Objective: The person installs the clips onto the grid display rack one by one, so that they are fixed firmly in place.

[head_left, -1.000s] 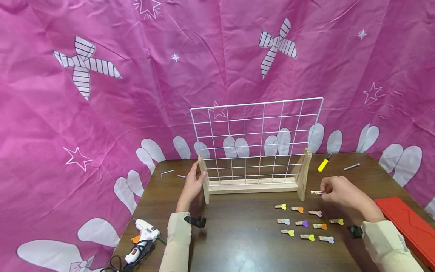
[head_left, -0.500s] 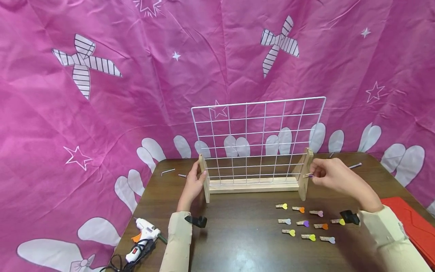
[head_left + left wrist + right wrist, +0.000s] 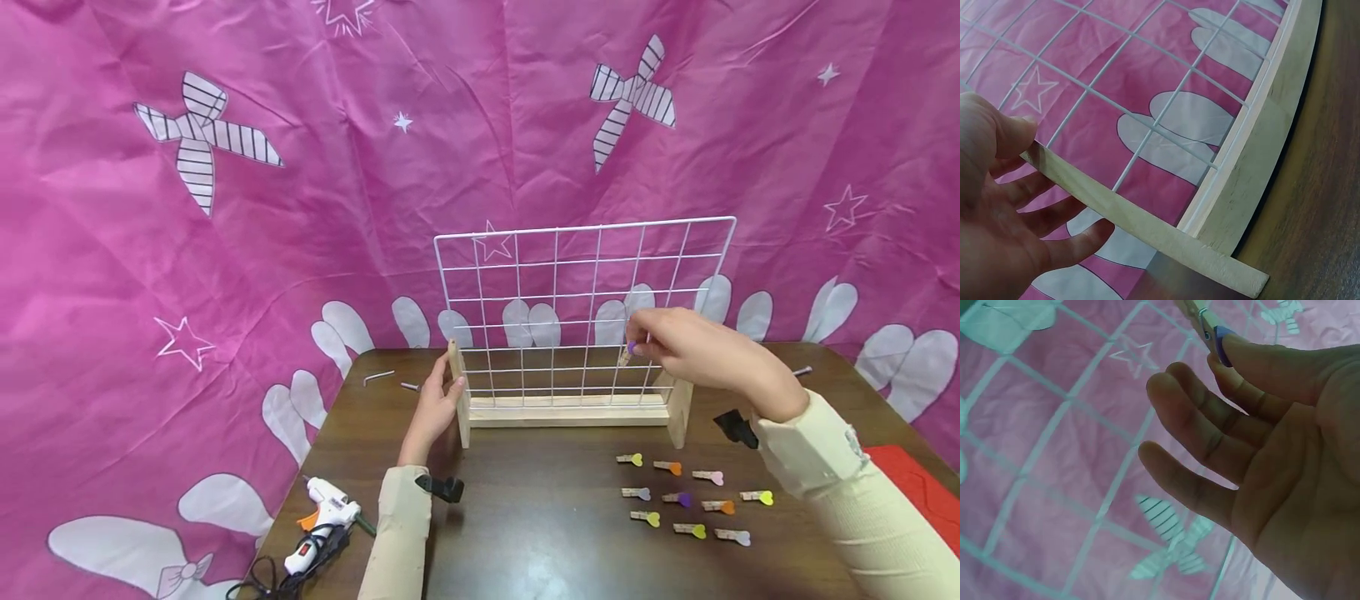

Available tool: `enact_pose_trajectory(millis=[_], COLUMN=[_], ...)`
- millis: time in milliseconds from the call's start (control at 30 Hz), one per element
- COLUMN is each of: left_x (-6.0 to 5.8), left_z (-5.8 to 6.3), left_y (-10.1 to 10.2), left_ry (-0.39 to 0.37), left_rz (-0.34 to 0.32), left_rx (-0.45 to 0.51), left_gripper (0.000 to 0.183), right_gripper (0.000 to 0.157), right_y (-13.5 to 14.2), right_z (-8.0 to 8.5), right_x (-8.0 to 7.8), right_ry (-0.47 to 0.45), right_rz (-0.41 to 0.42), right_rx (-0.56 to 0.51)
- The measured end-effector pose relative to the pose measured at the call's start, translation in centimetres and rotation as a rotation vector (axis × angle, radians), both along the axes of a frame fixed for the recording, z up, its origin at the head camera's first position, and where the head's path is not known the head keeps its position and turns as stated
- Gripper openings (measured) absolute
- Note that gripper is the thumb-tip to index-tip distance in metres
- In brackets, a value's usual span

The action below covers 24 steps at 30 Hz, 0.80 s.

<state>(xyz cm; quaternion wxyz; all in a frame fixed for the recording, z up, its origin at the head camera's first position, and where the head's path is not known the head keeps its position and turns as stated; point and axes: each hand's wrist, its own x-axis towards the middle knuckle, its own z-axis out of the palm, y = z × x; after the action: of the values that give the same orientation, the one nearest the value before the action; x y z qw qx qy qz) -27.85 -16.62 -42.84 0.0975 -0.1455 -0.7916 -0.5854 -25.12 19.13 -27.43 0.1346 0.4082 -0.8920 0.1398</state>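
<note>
With thumb and index finger my right hand (image 3: 693,354) pinches a small wooden clothespin (image 3: 624,357) by its purple heart end; in the right wrist view the clothespin (image 3: 1204,326) shows its metal spring. It overlaps the lower right of a white wire grid (image 3: 555,322) in the head view. My left hand (image 3: 435,408) grips the left upright of the grid's wooden stand (image 3: 459,392). Seen from the left wrist, the thumb lies on one side of that upright (image 3: 1122,209) and the fingers on the other. The grid stands upright in the stand.
Several heart clothespins (image 3: 677,499) lie in rows on the brown table (image 3: 525,533), right of centre. A glue gun (image 3: 330,508) with its cord lies at the left. Behind are a hex key (image 3: 378,377) and bolts (image 3: 802,371). Something flat and red (image 3: 915,487) is at the right.
My right hand has lifted the purple clothespin from beside the stand's right end, up and left to the front of the grid. The left hand stays on the upright.
</note>
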Motion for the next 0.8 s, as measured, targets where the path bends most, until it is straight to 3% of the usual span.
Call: enact_pose_trajectory(millis=[333,467,567,800], left_x=[0.0,-1.0,-1.8,-2.1], left_z=[-0.1,-1.7,-2.9,-3.3], left_y=[-0.2,-0.6,-0.9,-0.7], left_ry=[-0.031,-0.032,-0.026,0.011], left_rz=[0.002,0.023,0.039,0.026], left_rx=[0.009,0.001,-0.006,0.005], left_gripper=[0.05,0.049,0.049,0.048], right_gripper=[0.015,0.013,0.013,0.019], right_y=[-5.5,-7.6,-9.1,-12.5], right_z=[5.6,7.8,9.6,13.6], right_x=[-1.0,-1.1,-1.5,-3.9], right_ry=[0.149,0.207,0.208,0.184], right_rz=[0.022,0.032,0.007,-0.047], right_rx=[0.151,0.16,0.153,0.143])
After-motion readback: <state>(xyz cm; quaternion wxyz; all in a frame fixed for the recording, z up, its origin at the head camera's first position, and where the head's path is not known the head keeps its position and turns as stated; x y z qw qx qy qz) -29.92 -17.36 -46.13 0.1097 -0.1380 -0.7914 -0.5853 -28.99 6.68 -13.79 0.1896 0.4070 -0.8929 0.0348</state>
